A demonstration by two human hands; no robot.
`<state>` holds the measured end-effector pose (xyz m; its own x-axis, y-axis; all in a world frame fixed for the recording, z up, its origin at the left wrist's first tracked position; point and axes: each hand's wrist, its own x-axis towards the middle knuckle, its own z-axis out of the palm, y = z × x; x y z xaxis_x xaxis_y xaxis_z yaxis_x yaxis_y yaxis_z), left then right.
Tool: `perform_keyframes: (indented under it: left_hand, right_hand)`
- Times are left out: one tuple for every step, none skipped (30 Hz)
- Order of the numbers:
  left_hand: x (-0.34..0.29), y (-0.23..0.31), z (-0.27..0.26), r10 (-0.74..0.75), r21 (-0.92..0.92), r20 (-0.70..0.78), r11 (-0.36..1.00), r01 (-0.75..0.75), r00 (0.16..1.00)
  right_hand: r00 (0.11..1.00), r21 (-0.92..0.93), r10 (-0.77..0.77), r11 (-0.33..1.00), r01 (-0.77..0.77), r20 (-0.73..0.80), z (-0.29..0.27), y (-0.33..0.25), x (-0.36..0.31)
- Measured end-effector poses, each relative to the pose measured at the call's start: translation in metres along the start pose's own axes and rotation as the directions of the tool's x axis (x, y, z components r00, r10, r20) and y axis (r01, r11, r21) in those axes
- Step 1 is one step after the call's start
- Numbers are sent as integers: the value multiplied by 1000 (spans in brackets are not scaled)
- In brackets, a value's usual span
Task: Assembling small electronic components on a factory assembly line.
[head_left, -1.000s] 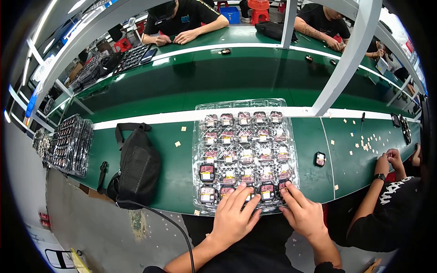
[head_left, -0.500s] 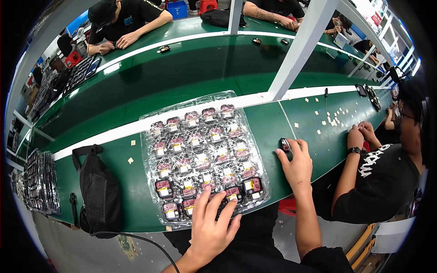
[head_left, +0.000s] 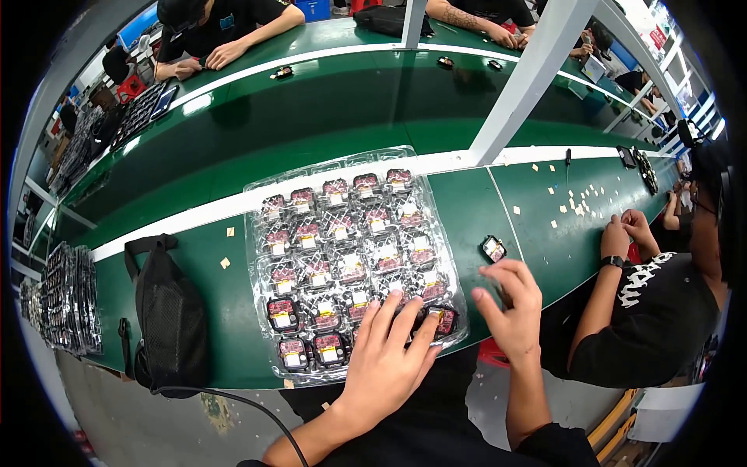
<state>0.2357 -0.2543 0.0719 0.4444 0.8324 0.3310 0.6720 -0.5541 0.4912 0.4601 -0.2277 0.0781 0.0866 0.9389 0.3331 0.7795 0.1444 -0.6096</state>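
Note:
A clear plastic tray (head_left: 255,257) lies on the green bench, its pockets filled with rows of small square electronic modules, black-framed with red circuit boards and white labels. My left hand (head_left: 389,362) spreads its fingers over the near right part of the tray, fingertips on or just above the modules and covering some of them. To the right of the tray a single module (head_left: 493,249) rests on the bench, board side up. Just nearer than it, my right hand (head_left: 512,307) is open, thumb and fingers apart, with nothing between them.
A black mesh bag (head_left: 167,319) lies left of the tray, beside a tall stack of clear trays (head_left: 70,300). A white metal post (head_left: 529,82) rises beyond the tray. Paper bits (head_left: 577,204) and a screwdriver (head_left: 568,157) lie right. A co-worker (head_left: 646,311) sits close on my right.
My right hand has let go of the single module and drawn back toward me, leaving it on the bench. My left hand has shifted right across the tray's near rows.

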Motion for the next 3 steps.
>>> perform_keyframes:
  left_hand:
    - [-1, 0, -5, -25, 3, -5, 1000, 25, 1000]
    - [1, 2, -8, -29, -13, -10, 999, 29, 1000]
    - [0, 1, -11, -39, 17, -4, 999, 39, 999]
  right_hand:
    - [988, 81, -54, 996, 43, 147, -6, -13, -5]
    - [975, 113, -85, 992, 63, 203, -11, -25, -9]
    - [957, 107, -150, 986, 127, 248, -6, -26, -16]
